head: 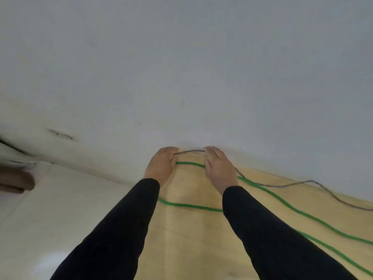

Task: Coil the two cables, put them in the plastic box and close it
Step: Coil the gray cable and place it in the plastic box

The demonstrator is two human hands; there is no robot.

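A thin grey cable (298, 183) lies on the light wooden table (189, 235) and runs off to the right along the wall. A short arc of it spans between my left hand (161, 164) and my right hand (219, 168), and both hands grip it at the table's far edge. A green cable (282, 201) passes under both hands and trails in long loops across the table to the right. No plastic box shows in this view. Both arms wear black sleeves.
A plain grey-white wall (181, 67) stands right behind the table's far edge. Left of the table is a pale floor (50, 209), with a brown object (16, 180) at the far left edge.
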